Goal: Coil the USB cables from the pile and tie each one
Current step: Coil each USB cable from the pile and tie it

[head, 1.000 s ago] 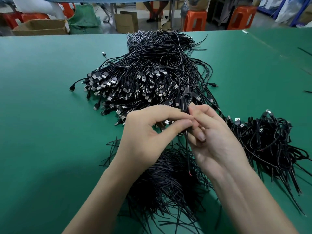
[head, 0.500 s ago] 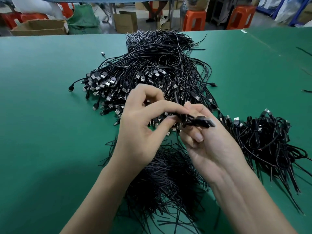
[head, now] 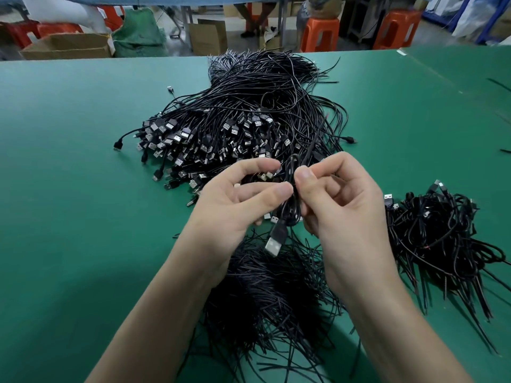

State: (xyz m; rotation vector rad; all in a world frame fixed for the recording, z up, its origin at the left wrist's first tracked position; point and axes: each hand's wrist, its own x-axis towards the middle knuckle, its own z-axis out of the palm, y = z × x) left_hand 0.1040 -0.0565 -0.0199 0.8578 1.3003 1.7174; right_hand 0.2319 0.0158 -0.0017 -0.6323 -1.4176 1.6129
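A small coiled black USB cable (head: 291,200) hangs between my two hands above the green table (head: 69,189), its silver plug (head: 274,244) pointing down toward me. My left hand (head: 235,205) pinches the coil from the left with thumb and fingertips. My right hand (head: 340,200) pinches it from the right; a thin black tie strand (head: 311,150) sticks up from the coil. Behind the hands lies the big pile of loose USB cables (head: 243,123). A heap of tied coils (head: 442,239) sits on the right.
A bunch of thin black ties (head: 271,299) lies on the table under my wrists. Beyond the table's far edge stand cardboard boxes (head: 66,47), a green sack (head: 138,37) and orange stools (head: 319,34). Bare green surface spreads to the left.
The coil has turned from lying sideways with its plug pointing right to hanging upright with the plug down. My hands have shifted slightly right, and a tie strand now sticks up above the coil.
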